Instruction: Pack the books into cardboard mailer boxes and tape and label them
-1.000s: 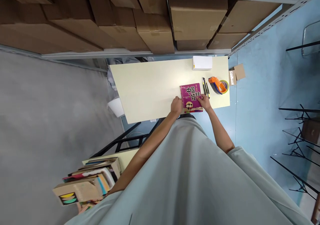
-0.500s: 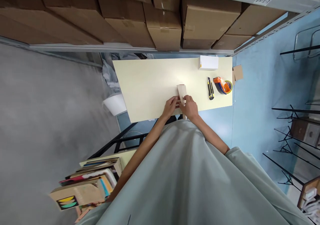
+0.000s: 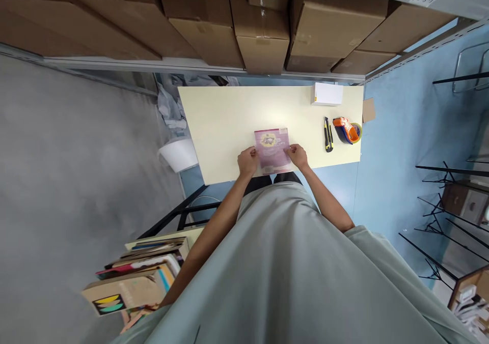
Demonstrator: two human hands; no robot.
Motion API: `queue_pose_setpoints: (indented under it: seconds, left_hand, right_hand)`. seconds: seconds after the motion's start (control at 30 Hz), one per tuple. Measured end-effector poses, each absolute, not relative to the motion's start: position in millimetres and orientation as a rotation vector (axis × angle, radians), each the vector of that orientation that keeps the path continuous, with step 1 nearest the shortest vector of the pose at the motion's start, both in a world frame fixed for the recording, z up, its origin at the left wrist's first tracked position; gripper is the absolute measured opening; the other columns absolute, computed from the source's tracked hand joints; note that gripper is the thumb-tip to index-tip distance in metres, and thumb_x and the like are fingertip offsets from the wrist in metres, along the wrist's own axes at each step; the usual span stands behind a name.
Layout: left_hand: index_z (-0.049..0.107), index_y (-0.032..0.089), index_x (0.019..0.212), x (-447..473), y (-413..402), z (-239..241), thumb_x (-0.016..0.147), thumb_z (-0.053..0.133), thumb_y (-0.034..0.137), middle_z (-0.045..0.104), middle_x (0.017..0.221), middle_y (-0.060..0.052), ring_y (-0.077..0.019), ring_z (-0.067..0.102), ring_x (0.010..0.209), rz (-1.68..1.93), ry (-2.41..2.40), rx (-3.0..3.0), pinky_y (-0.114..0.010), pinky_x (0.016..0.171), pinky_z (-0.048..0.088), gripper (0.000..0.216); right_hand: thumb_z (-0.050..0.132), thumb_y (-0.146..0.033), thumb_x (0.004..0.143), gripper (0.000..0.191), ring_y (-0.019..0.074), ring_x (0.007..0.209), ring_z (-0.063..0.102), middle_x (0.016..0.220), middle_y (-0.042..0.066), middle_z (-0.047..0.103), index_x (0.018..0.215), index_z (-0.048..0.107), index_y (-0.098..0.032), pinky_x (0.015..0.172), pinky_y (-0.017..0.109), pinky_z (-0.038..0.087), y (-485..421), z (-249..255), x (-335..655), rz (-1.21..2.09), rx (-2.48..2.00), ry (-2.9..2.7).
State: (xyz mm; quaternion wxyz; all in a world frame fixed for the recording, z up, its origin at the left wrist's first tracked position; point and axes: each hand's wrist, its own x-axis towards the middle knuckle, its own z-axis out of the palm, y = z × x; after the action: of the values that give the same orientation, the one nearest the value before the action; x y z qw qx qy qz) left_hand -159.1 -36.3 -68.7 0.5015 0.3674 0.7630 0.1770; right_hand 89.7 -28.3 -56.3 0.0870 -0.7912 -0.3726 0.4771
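Note:
A thin book with a pinkish-purple cover (image 3: 272, 153) faces up near the front edge of the cream table (image 3: 217, 130). A yellowish picture shows on the upper part of its cover; the print is too small to read. My left hand (image 3: 248, 161) is closed on the book's left edge. At the opposite edge, my right hand (image 3: 297, 155) grips it with the thumb over the cover. Whether the book touches the tabletop, I cannot tell. To the right of my right hand lies a black and yellow utility knife (image 3: 328, 134).
An orange and blue tape dispenser (image 3: 346, 130) sits at the table's right end, with a white box (image 3: 327, 94) behind it. Cardboard boxes (image 3: 263, 44) fill a shelf above the far edge. A white bin (image 3: 179, 154) stands left; books (image 3: 141, 267) are stacked lower left.
The book was seen nearly edge-on with my hands close together; now its purple cover faces up. My hands have moved apart to its two sides. The view has shifted slightly.

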Motion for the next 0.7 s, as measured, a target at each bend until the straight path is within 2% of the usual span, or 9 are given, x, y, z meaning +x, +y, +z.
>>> queue_pose_setpoints:
  seconds: [0.1, 0.23, 0.37, 0.43, 0.63, 0.7]
  left_hand:
    - [0.085, 0.022, 0.092, -158.8, -39.1, -71.7, 0.088, 0.083, 0.026, 0.088, 0.105, -0.010, -0.0326, 0.080, 0.105, 0.459, 1.912, 0.780, -0.045, 0.112, 0.060, 0.006]
    - [0.088, 0.022, 0.092, -156.8, -39.4, -77.7, 0.087, 0.084, 0.028, 0.088, 0.104, -0.010, -0.0323, 0.082, 0.103, 0.480, 1.942, 0.739, -0.045, 0.111, 0.060, 0.009]
    - [0.087, 0.025, 0.086, -148.5, -35.8, -80.9, 0.085, 0.084, 0.026, 0.087, 0.095, -0.007, -0.0314, 0.081, 0.101, 0.472, 1.964, 0.753, -0.045, 0.110, 0.060, 0.003]
    - [0.086, 0.024, 0.085, -139.6, -33.1, -79.4, 0.088, 0.080, 0.024, 0.087, 0.095, -0.007, -0.0308, 0.080, 0.100, 0.434, 1.981, 0.778, -0.045, 0.109, 0.059, 0.007]
    - [0.085, 0.023, 0.088, -96.4, -25.0, -70.8, 0.092, 0.074, 0.022, 0.086, 0.092, -0.005, -0.0280, 0.078, 0.100, 0.380, 1.961, 0.841, -0.039, 0.102, 0.058, 0.011]
    - [0.084, 0.023, 0.087, -79.2, -21.9, -69.3, 0.090, 0.075, 0.022, 0.085, 0.089, -0.004, -0.0287, 0.078, 0.102, 0.408, 1.926, 0.846, -0.038, 0.100, 0.058, 0.009]
  right_hand:
    - [0.088, -0.041, 0.082, 0.035, 0.0239, 0.093, 0.069, 0.095, 0.003, 0.071, 0.092, 0.058, -0.028, 0.091, 0.038, 0.059, -24.4, -64.6, 80.0, 1.411, -2.352, -1.064]
    - [0.087, -0.041, 0.077, 0.040, 0.0188, 0.085, 0.063, 0.092, -0.003, 0.064, 0.092, 0.051, -0.029, 0.082, 0.032, 0.056, -24.4, -66.7, 76.9, 1.439, -2.266, -0.981]
    - [0.085, -0.044, 0.077, 0.040, 0.0201, 0.089, 0.067, 0.094, -0.001, 0.070, 0.102, 0.059, -0.028, 0.077, 0.031, 0.058, -27.6, -60.7, 86.5, 1.609, -2.111, -0.863]
    - [0.083, -0.046, 0.079, 0.036, 0.0211, 0.090, 0.069, 0.097, 0.002, 0.075, 0.102, 0.064, -0.026, 0.077, 0.032, 0.058, -28.0, -57.2, 93.9, 1.674, -2.025, -0.855]
    - [0.083, -0.060, 0.079, 0.043, 0.0228, 0.088, 0.070, 0.098, 0.007, 0.079, 0.097, 0.067, -0.024, 0.074, 0.033, 0.058, -23.8, -45.0, 127.7, 1.597, -2.035, -0.924]
    - [0.083, -0.058, 0.078, 0.042, 0.0233, 0.088, 0.070, 0.098, 0.007, 0.080, 0.098, 0.068, -0.023, 0.074, 0.033, 0.058, -21.0, -39.1, 144.8, 1.556, -2.048, -0.916]
